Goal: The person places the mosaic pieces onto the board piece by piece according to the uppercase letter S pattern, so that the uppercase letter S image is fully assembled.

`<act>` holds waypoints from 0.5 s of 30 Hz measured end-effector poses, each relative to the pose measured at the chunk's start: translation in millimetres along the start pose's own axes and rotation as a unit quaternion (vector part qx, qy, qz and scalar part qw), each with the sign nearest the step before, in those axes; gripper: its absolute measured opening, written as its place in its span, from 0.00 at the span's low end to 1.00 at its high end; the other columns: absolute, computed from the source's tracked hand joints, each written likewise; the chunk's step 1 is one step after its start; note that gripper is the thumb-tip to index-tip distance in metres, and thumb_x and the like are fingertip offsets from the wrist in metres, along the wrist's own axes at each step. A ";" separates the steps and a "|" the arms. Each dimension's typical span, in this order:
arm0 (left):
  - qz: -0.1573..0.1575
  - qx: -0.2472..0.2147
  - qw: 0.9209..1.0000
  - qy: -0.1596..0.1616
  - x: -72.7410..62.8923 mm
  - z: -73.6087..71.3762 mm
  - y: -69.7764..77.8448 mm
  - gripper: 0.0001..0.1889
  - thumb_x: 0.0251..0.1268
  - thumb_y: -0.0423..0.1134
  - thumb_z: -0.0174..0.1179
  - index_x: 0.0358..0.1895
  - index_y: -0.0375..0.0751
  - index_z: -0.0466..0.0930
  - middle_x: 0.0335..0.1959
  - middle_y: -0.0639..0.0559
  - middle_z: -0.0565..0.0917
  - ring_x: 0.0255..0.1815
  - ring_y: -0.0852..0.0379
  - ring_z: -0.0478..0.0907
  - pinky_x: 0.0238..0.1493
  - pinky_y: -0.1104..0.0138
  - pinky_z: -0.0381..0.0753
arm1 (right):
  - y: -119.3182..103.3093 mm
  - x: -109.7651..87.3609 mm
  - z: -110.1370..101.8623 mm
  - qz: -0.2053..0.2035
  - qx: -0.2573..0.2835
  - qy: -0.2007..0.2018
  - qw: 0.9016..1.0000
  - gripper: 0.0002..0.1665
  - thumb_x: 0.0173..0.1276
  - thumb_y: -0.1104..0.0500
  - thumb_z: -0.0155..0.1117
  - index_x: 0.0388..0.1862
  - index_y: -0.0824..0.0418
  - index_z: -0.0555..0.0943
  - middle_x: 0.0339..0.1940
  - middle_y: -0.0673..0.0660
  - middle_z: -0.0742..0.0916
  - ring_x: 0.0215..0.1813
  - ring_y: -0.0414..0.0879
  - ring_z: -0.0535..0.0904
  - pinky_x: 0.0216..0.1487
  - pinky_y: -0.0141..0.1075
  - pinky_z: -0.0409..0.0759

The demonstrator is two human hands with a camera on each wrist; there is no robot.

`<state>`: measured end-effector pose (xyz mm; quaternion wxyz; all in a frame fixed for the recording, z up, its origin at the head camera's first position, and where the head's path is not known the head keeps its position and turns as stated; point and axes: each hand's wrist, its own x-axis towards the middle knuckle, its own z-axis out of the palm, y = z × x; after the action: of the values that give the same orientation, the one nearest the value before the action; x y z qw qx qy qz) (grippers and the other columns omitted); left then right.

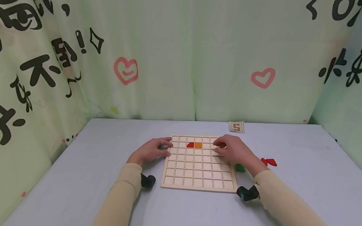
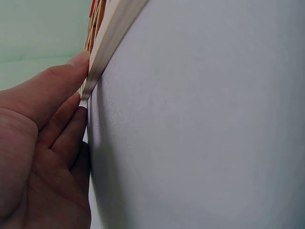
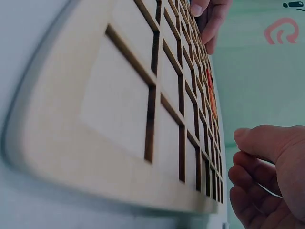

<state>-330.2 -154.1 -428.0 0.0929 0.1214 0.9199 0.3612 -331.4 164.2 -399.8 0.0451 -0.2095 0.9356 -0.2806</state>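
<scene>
A light wooden grid board (image 1: 188,173) lies flat on the table. In its upper rows, a red piece with a curved side (image 1: 190,145) sits beside an orange square piece (image 1: 198,145). My left hand (image 1: 154,149) rests against the board's left edge, its thumb touching the rim and its fingers fairly straight in the left wrist view. Over the upper right of the board hovers my right hand (image 1: 234,150). Its fingers are loosely bent, and the right wrist view shows nothing between thumb and fingertips.
A green piece (image 1: 240,168) lies by the board's right edge, partly under the right arm. Red pieces (image 1: 271,162) lie farther right. A small patterned card (image 1: 236,126) is at the table's back edge, before a printed curtain (image 1: 169,49).
</scene>
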 end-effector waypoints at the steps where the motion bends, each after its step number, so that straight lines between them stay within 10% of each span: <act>1: 0.000 -0.001 1.000 -0.001 0.1 -0.2 0.0 0.18 0.64 0.41 0.64 0.57 0.45 0.81 0.73 0.55 0.67 0.77 0.50 0.55 0.75 0.54 0.54 | 3.7 -4.1 -2.8 0.002 0.000 0.001 1.000 0.19 0.69 0.58 0.63 0.55 0.66 0.81 0.47 0.58 0.84 0.48 0.51 0.77 0.54 0.47 0.78; 15: -0.013 0.005 1.000 -0.002 1.1 -1.3 1.1 0.19 0.64 0.42 0.65 0.58 0.46 0.81 0.73 0.56 0.67 0.77 0.50 0.54 0.75 0.54 0.55 | 37.8 -45.8 -41.0 0.019 -0.052 -0.031 0.998 0.18 0.67 0.60 0.63 0.53 0.68 0.82 0.47 0.60 0.86 0.48 0.53 0.79 0.53 0.51 0.79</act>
<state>-331.4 -153.8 -426.4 0.0991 0.1110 0.9230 0.3548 -312.0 232.6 -387.5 0.0683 -0.2019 0.9510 -0.2241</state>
